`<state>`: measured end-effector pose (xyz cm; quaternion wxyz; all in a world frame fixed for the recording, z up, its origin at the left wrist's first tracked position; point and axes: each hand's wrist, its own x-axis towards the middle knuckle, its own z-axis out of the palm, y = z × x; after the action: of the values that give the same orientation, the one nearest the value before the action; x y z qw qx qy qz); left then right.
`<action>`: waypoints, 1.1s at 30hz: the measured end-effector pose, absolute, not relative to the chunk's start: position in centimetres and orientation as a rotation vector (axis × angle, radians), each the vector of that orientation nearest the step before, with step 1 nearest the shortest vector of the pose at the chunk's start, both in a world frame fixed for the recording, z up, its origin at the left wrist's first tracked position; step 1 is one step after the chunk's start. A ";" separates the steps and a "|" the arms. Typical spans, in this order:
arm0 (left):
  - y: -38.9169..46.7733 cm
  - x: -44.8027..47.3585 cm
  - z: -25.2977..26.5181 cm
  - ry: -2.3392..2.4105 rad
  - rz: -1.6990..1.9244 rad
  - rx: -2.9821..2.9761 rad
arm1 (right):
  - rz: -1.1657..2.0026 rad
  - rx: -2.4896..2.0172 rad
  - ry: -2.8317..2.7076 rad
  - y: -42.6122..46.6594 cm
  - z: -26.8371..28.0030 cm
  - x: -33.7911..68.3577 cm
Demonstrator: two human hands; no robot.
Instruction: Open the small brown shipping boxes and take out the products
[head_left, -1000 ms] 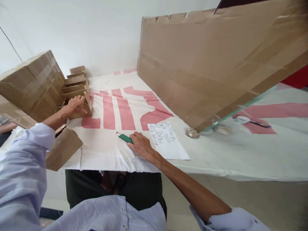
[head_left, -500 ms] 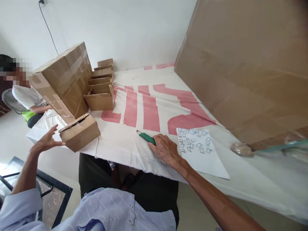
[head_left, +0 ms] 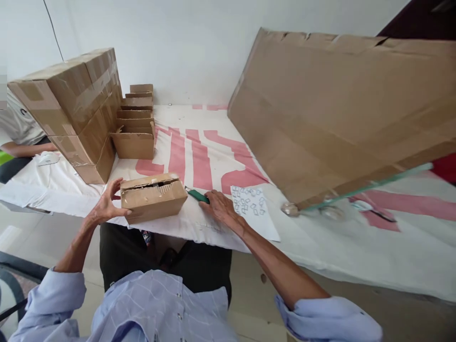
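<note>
A small cardboard box (head_left: 151,205) lies at the table's front edge, its top seam torn and partly parted. My left hand (head_left: 109,203) spans the box's left end, thumb at the front face and fingers toward the back corner. To the right of the box, my right hand (head_left: 220,207) is closed around a green utility knife (head_left: 198,195). The knife's tip points left, close to the box's right end. Beside my right hand lies a white sheet of paper (head_left: 261,223) with rows of small drawn box shapes.
Taped cartons (head_left: 76,102) are stacked at the left, with open cardboard boxes (head_left: 135,145) lined up beside them. A large cardboard panel (head_left: 331,114) leans at the right above a clear tape roll (head_left: 290,209). Another person's arm (head_left: 30,149) shows at far left.
The small box has shifted right, toward the knife, with my left hand now against its end. My right hand still holds the knife. The view has turned right.
</note>
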<state>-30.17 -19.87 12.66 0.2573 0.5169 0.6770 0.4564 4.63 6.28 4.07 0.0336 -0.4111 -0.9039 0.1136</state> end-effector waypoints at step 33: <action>-17.9 -27.7 10.1 1.697 1.347 1.512 | 0.515 -0.452 -2.774 1.8 17.6 -2.6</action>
<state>-27.71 -17.88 10.05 0.2473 0.5545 0.6224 0.4940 -2.59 1.78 17.57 0.1416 -0.1565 -0.9611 0.1784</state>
